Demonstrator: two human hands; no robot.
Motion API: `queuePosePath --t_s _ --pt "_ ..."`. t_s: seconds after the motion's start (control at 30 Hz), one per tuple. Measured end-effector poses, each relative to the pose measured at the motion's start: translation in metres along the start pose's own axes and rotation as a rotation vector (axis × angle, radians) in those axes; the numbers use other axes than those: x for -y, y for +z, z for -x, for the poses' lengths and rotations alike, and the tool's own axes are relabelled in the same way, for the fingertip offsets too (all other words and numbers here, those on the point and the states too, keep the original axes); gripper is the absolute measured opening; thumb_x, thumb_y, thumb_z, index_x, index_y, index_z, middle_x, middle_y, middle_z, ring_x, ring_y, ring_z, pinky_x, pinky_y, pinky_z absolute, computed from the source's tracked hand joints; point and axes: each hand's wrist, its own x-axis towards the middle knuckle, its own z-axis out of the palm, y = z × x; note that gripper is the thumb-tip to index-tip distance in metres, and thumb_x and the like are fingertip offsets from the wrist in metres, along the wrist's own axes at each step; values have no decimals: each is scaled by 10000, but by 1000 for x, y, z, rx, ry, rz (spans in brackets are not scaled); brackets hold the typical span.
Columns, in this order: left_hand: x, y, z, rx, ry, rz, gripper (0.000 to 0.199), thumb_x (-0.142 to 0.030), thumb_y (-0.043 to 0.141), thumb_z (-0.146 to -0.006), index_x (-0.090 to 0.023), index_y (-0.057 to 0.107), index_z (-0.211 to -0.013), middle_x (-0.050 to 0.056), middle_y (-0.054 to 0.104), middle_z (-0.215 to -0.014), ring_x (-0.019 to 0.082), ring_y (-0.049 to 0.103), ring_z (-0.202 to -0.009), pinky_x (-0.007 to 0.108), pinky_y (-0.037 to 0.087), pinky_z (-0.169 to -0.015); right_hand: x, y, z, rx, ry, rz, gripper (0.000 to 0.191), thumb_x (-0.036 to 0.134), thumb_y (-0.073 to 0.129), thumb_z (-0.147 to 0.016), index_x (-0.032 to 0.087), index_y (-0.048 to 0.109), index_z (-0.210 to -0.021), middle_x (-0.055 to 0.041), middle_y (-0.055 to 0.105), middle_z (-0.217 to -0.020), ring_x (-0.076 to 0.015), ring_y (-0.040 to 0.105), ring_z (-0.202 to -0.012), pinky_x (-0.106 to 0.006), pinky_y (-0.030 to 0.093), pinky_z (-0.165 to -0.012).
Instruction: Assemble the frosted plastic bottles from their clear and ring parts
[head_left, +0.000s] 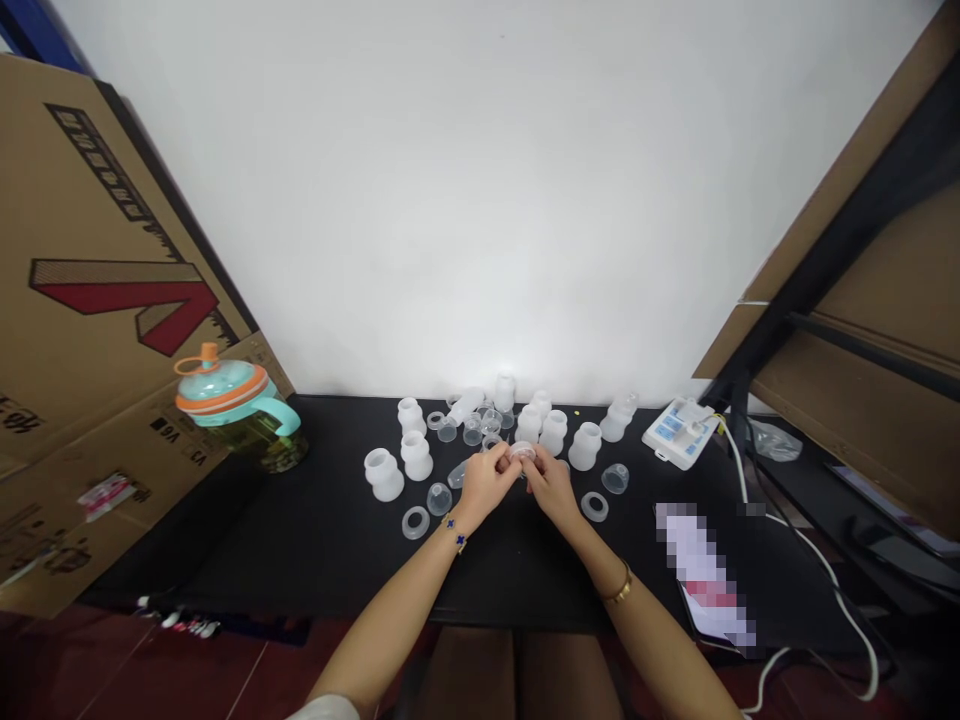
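Plastic piece [523, 452], round and translucent, sits between a person's left hand [486, 482] and right hand [550, 483], the fingers of both curled in and pinching its edges over a black tabletop [300, 550]. White bottles [553, 433] stand beyond the hands and to either side, with clear domes [439, 499] among them. Well left of the left hand, a lidded jug [244, 410] stands by printed cardboard [112, 350]; right of the right hand lies a white box [681, 433]. A white wall [487, 200] rises behind, with reddish floor [187, 670] below
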Motion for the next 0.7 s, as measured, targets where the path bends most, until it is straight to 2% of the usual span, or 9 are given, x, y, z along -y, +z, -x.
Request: queuePosePath --t_s 0.33,0.53,0.7 --pt "6 3 0 6 -8 -24 286 -369 529 -902 -205 507 -669 -60 453 -538 109 435 -510 236 289 -572 -3 1 0 -4 -18 -17 284 451 482 -959 238 536 -780 64 499 -503 -161 530 -468 -246 353 -500" --pt "3 2 0 64 -20 30 225 -404 518 -923 -209 616 -873 -53 536 -577 122 500 -530 228 326 -571 -7 5 0 -5 24 -123 241 429 455 -969 234 565 -880 75 495 -509 -155 524 -461 -247 382 -497" --pt "3 1 -1 21 -46 -9 252 -365 520 -900 -200 581 -720 -46 521 -564 119 493 -537 233 317 -574 -4 5 1 27 5 -111 262 428 419 -984 238 547 -856 66 512 -511 -152 531 -475 -251 401 -517"
